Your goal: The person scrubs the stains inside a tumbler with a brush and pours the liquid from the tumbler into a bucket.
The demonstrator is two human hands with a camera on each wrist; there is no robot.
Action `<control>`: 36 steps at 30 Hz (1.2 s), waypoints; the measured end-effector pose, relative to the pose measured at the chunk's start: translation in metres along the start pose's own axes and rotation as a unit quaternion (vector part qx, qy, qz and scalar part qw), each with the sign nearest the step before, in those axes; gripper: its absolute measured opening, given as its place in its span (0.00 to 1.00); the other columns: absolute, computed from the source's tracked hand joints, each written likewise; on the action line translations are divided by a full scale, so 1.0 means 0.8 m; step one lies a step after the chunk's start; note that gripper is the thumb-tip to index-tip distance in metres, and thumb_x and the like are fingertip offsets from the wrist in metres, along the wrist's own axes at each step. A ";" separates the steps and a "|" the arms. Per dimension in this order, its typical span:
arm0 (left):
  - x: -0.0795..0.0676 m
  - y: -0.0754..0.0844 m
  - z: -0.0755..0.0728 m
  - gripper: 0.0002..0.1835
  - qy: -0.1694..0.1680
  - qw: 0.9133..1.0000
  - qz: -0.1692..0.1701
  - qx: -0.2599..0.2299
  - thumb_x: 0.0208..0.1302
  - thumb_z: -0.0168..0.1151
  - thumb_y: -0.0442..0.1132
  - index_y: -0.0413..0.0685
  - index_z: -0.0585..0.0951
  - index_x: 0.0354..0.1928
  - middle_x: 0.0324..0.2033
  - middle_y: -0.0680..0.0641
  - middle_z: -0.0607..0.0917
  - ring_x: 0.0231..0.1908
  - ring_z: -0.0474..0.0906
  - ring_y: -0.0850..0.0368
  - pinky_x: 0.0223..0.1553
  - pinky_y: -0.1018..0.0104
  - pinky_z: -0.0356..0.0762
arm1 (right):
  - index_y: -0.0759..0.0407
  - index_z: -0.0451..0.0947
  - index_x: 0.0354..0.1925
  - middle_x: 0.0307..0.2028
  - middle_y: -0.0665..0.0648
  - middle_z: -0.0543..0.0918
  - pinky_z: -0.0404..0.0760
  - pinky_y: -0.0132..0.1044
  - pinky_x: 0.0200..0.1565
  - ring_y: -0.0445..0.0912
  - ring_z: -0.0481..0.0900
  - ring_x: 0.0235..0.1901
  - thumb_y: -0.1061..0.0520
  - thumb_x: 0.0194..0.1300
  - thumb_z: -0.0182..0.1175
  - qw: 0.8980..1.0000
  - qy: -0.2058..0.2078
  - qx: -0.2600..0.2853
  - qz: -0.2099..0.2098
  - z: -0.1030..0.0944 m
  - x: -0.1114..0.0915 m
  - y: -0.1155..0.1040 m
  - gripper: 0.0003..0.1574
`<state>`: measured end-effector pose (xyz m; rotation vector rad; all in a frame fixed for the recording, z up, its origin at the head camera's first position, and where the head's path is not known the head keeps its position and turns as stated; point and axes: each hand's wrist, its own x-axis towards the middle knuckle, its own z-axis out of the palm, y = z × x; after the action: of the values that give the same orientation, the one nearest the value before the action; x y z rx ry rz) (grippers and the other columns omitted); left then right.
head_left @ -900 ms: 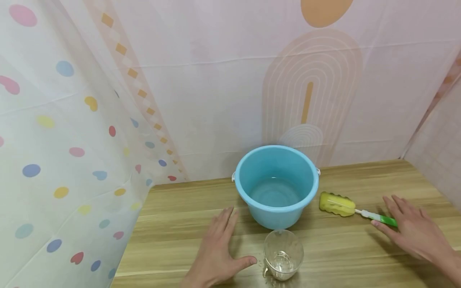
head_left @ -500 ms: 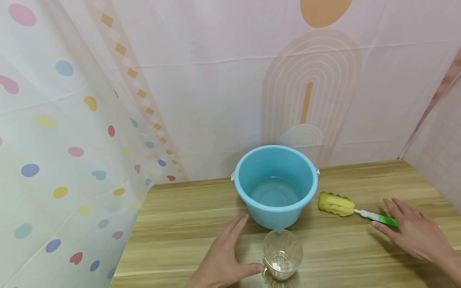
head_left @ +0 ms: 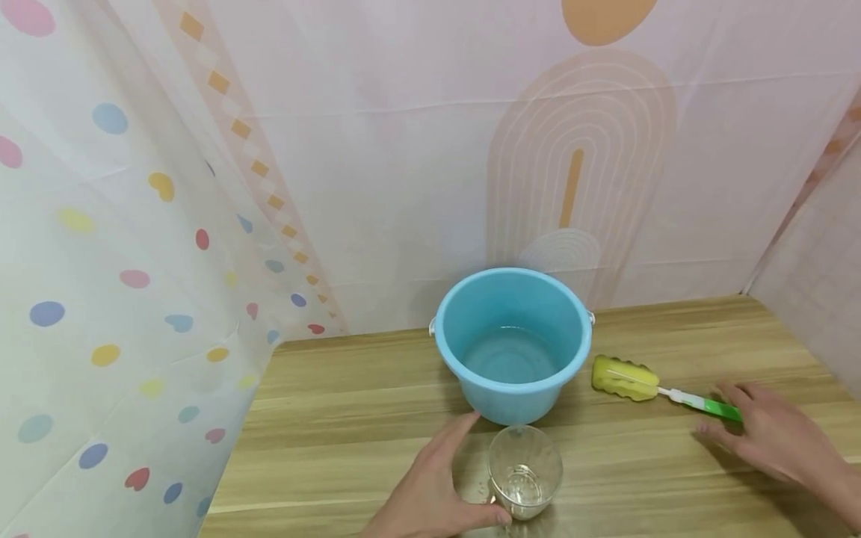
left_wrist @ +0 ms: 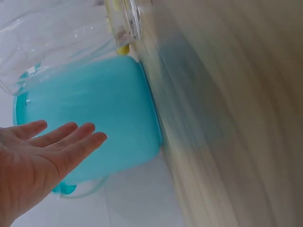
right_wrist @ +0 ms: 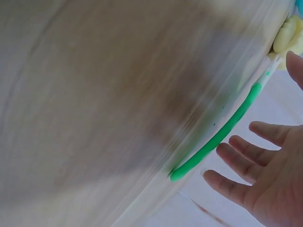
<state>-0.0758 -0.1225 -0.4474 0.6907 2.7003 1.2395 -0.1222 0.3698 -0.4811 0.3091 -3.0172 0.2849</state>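
A clear glass cup (head_left: 525, 467) stands upright on the wooden table. Just left of it is my left hand (head_left: 427, 493), thumb and fingers spread apart, with the thumb tip by the cup's lower side; whether it touches the glass I cannot tell. At the right, a bottle brush (head_left: 625, 379) with a yellow sponge head lies flat, its green handle (right_wrist: 218, 137) pointing right. Over that handle hovers my right hand (head_left: 780, 437), its fingers parted and lightly bent. In the right wrist view the fingertips are apart from the handle.
Behind the cup stands a light blue bucket (head_left: 511, 403) with a little clear liquid at its bottom. Wet drops lie on the table (head_left: 323, 418) left of the cup. Patterned cloth (head_left: 403, 187) hangs along the table's back and sides.
My left hand has moved right, bringing the thumb up to the cup. The right hand's fingers have bent a little more above the brush handle. Cup, bucket and brush lie as before.
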 end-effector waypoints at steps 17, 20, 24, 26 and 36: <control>0.012 0.008 0.013 0.58 -0.045 0.996 -0.006 -0.076 0.46 0.86 0.60 0.59 0.66 0.78 0.71 0.58 0.74 0.67 0.71 0.56 0.65 0.53 0.76 | 0.74 0.81 0.53 0.43 0.72 0.81 0.83 0.59 0.34 0.62 0.82 0.39 0.34 0.61 0.74 1.000 -0.023 0.003 0.019 0.001 0.002 0.009 0.46; 0.014 0.007 0.015 0.57 -0.049 0.994 -0.002 -0.093 0.45 0.87 0.58 0.60 0.67 0.77 0.68 0.62 0.74 0.67 0.71 0.59 0.65 0.54 0.75 | 0.74 0.81 0.52 0.43 0.71 0.82 0.83 0.59 0.34 0.62 0.82 0.39 0.36 0.60 0.75 1.000 -0.023 0.004 0.016 0.001 0.003 0.010 0.43; 0.016 0.005 0.019 0.55 -0.047 0.993 0.011 -0.105 0.45 0.88 0.55 0.60 0.69 0.76 0.66 0.64 0.76 0.65 0.73 0.61 0.65 0.55 0.75 | 0.73 0.82 0.50 0.42 0.70 0.82 0.83 0.59 0.33 0.61 0.82 0.38 0.38 0.60 0.76 1.000 -0.023 0.010 0.015 0.001 0.004 0.010 0.40; 0.018 0.004 0.021 0.55 -0.047 0.992 0.012 -0.117 0.44 0.89 0.53 0.61 0.69 0.76 0.65 0.63 0.77 0.64 0.74 0.62 0.66 0.55 0.74 | 0.73 0.82 0.49 0.42 0.70 0.82 0.83 0.58 0.33 0.61 0.82 0.38 0.39 0.60 0.76 1.000 -0.022 0.013 0.015 0.000 0.005 0.010 0.39; 0.023 -0.001 0.024 0.52 -0.063 0.980 0.015 -0.188 0.44 0.90 0.46 0.68 0.71 0.72 0.63 0.62 0.80 0.63 0.77 0.61 0.66 0.60 0.74 | 0.73 0.83 0.48 0.41 0.68 0.83 0.83 0.56 0.30 0.59 0.83 0.37 0.42 0.61 0.76 0.999 -0.019 0.024 0.017 0.002 0.006 0.012 0.36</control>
<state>-0.0877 -0.1018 -0.4590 0.7298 2.2693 1.5944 -0.1290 0.3776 -0.4835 0.2718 -3.0588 0.3587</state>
